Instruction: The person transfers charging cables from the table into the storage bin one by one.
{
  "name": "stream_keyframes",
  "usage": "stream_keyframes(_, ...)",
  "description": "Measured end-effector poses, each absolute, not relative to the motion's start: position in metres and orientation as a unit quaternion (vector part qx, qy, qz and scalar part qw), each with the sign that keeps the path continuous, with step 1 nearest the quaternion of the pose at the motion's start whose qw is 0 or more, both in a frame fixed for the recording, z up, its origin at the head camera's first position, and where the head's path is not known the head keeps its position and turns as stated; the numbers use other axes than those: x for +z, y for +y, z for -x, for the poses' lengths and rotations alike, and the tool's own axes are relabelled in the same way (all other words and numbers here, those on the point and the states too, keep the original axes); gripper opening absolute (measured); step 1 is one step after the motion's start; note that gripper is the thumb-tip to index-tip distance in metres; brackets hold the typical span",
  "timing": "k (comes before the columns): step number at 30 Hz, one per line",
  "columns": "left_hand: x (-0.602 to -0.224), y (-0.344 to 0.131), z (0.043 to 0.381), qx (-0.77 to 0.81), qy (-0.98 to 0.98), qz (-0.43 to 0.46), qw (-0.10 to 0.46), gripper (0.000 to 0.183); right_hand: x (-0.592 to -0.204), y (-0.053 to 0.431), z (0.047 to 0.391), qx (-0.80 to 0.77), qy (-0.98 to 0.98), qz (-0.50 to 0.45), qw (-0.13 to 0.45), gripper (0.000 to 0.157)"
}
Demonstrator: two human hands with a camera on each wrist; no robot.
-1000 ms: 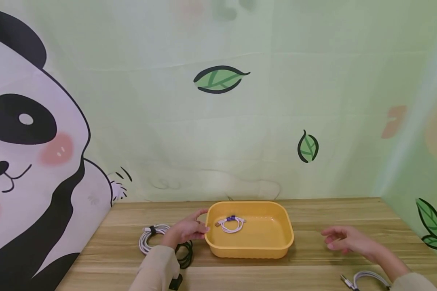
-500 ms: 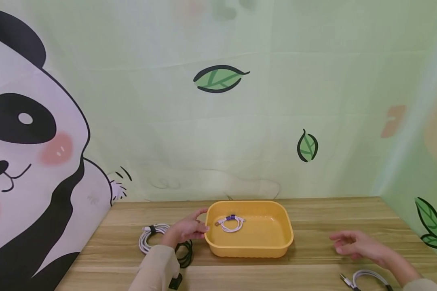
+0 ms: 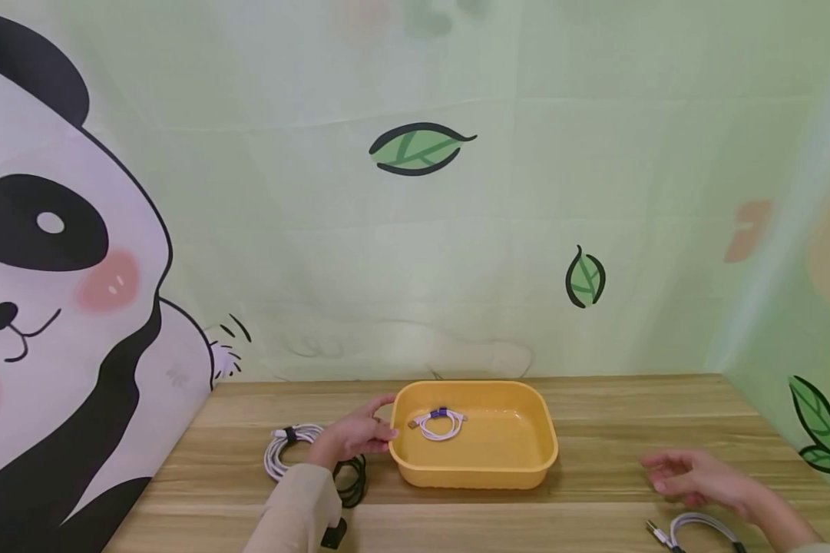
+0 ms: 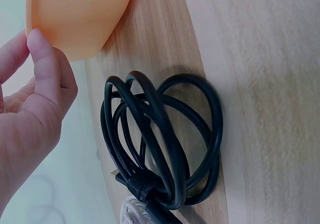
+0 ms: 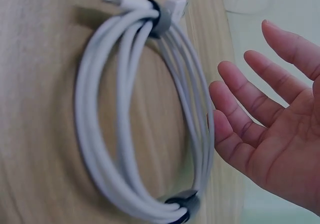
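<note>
My left hand [image 3: 359, 438] pinches the left rim of a yellow plastic bin [image 3: 473, 478], thumb and fingers at its edge in the left wrist view. Inside the bin, towards its left, lies a small coiled white USB cable [image 3: 440, 438] with a blue tie. My right hand [image 3: 708, 480] is over the table right of the bin, holding nothing, its fingers loosely bent. Just in front of it is a coiled white cable [image 3: 705, 520], bound with dark ties at two spots in the right wrist view; its lower part is cut off in the head view.
Left of the bin, a coiled black cable [image 4: 170, 134] with a black tie lies partly behind my left wrist. Beside it is a coiled grey-white cable [image 3: 274, 458]. The wooden table [image 3: 615, 399] ends at a backdrop printed with a panda and leaves.
My right hand has moved right and towards me, closer to the white cable on the right. My left hand and the bin have stayed in place.
</note>
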State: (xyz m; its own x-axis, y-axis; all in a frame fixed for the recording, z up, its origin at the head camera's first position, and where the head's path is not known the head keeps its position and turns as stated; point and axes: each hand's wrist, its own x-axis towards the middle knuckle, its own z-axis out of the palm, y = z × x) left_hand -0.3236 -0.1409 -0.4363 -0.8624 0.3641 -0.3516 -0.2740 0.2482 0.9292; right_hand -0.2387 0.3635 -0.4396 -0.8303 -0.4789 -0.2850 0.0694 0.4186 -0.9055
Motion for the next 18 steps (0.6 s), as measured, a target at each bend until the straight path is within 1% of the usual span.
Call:
stream_keyframes(14,-0.435,-0.142,0.321,0.613,0.744,-0.032,0.264,0.065,-0.451,0.377,0.236,-0.544,0.78,0.139,0.276,0.053)
stream_keyframes(18,-0.435,-0.142,0.321,0.612,0.745,-0.033,0.263,0.065,-0.452,0.379,0.235,-0.567,0.759,0.152,0.283,0.049)
